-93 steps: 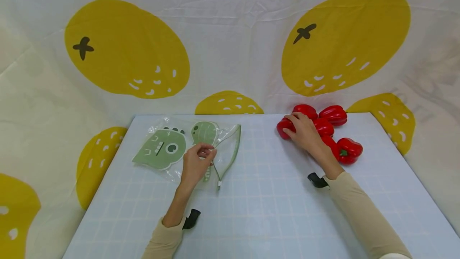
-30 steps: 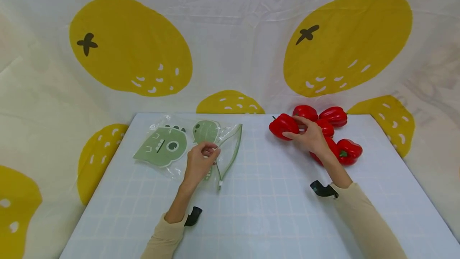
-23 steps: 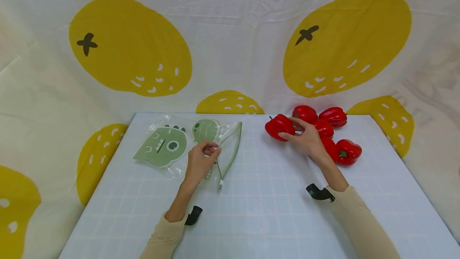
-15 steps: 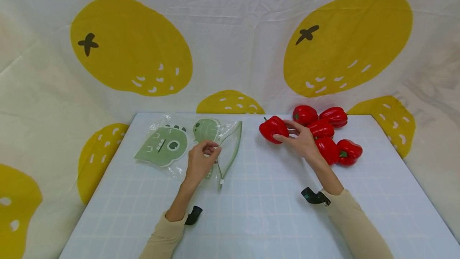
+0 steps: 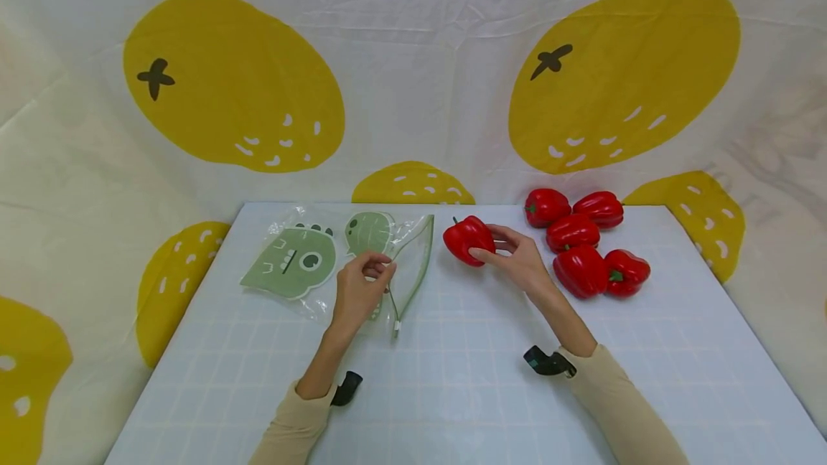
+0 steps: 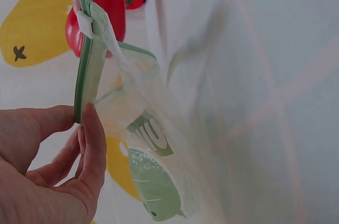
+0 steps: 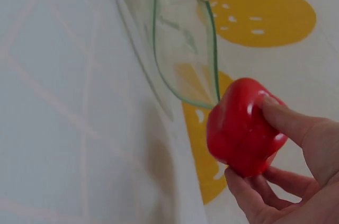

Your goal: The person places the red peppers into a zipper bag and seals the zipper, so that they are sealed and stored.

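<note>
In the head view a clear zip bag (image 5: 293,264) with green cartoon prints lies on the left of the table. My left hand (image 5: 360,289) pinches the upper edge of its mouth between thumb and forefinger, and the mouth gapes toward the right. The green zip strip (image 6: 87,75) with a white slider shows close up in the left wrist view. My right hand (image 5: 520,264) grips a red bell pepper (image 5: 466,239) by its right side, stem pointing up and away. The pepper hangs just right of the bag's mouth, apart from it; the right wrist view shows its lobed bottom (image 7: 243,128).
Several more red bell peppers (image 5: 573,232) lie in a cluster at the back right of the pale gridded table (image 5: 452,393). A white cloth (image 5: 426,92) with yellow fruit prints hangs behind the table. Each wrist carries a small black camera (image 5: 549,362).
My right hand has taken one pepper out of the cluster and carried it left, close to the bag's mouth. The left hand keeps its pinch on the bag and has barely moved.
</note>
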Available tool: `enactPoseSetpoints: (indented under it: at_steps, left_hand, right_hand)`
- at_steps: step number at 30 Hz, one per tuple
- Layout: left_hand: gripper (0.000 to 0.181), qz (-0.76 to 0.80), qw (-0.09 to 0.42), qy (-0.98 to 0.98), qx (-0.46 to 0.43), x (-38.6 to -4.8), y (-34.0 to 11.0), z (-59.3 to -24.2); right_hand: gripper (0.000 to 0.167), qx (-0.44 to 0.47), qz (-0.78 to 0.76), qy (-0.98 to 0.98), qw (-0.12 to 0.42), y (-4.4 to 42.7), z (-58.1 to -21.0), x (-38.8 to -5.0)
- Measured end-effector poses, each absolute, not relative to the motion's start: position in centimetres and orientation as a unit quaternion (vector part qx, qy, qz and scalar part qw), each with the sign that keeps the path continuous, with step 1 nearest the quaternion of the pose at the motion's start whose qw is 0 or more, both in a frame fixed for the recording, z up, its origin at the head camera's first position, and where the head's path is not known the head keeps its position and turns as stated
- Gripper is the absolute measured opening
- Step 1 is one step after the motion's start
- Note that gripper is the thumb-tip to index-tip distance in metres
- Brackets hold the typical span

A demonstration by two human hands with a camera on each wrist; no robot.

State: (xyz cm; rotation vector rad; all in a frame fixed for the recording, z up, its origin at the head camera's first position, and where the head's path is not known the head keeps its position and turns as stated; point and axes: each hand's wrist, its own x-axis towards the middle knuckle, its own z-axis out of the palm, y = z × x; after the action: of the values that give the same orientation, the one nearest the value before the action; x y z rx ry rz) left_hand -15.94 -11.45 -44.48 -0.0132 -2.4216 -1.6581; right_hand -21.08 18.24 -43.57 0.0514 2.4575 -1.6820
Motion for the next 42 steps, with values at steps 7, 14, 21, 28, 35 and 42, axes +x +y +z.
enactPoseSetpoints:
  at_steps: [7,14,21,28,35,42]
  left_hand:
    - [0.011,-0.563,0.109,-0.819,-0.008,-15.9,-11.4,-44.6]
    - [0.012,-0.559,0.109,-0.822,-0.011,-16.0,-11.3,-44.6]
    - [0.012,-0.561,0.106,-0.821,-0.012,-16.0,-11.1,-44.5]
    - [0.013,-0.56,0.105,-0.822,-0.017,-16.0,-11.1,-44.6]
    - [0.01,-0.557,0.125,-0.821,-0.025,-16.1,-11.0,-44.5]
    - [0.01,-0.559,0.137,-0.818,-0.026,-16.1,-10.9,-44.2]
  right_hand:
    - [0.077,0.001,-0.566,0.82,0.086,16.8,-44.2,-20.9]
    - [0.073,-0.02,-0.571,0.816,0.093,15.3,-44.7,-20.7]
    - [0.071,-0.037,-0.572,0.813,0.103,13.9,-45.3,-20.5]
    - [0.067,-0.053,-0.57,0.813,0.104,12.6,-45.7,-20.5]
    - [0.065,-0.057,-0.565,0.816,0.108,11.9,-45.8,-20.4]
    - [0.065,-0.066,-0.558,0.82,0.109,11.5,-46.0,-20.2]
